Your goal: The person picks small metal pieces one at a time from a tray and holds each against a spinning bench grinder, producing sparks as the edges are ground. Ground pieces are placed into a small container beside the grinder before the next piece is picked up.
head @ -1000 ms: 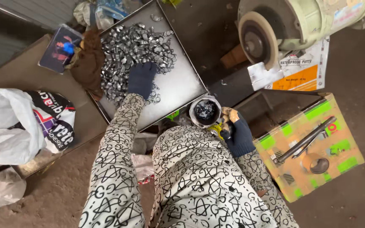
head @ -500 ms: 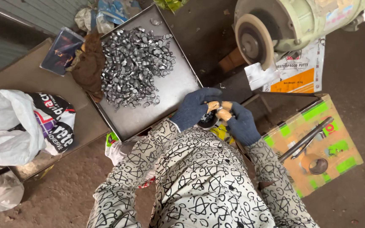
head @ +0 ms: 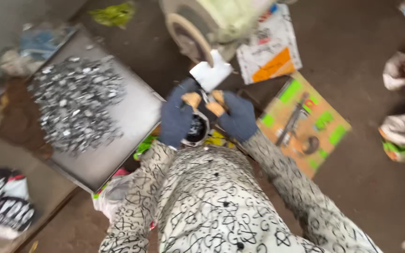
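Dark, dusty floor (head: 366, 56) fills the background, littered with cartons and crumpled bags. At upper centre sits a grinding machine (head: 212, 23) with a round wheel (head: 188, 35) facing the person. A white guard plate (head: 211, 75) hangs just below the wheel.

Both hands wear dark blue gloves with the fingertips cut away — bare fingertips show at the thumbs and forefingers. The left hand (head: 176, 117) and the right hand (head: 237, 117) meet directly under the white plate. Each grip is closed to a pinch, and a small metal piece (head: 206, 97) is held between the two pinches; the frame is blurred, so its exact shape cannot be told. The piece lies just below the guard plate, near the wheel but apart from it.

Below the hands, partly covered by the left hand, stands a small round container (head: 195, 129) with dark contents.

To the left lies a flat metal tray (head: 132, 117) carrying a heap of small shiny metal pieces (head: 76, 105) — the heap occupies the far half of the tray. To the right of the hands lies a brown carton (head: 305, 122) with green patches and a printed tool picture. A white-and-orange box (head: 270, 54) lies beside the machine. Patterned black-and-white sleeves (head: 277, 173) cover both arms.
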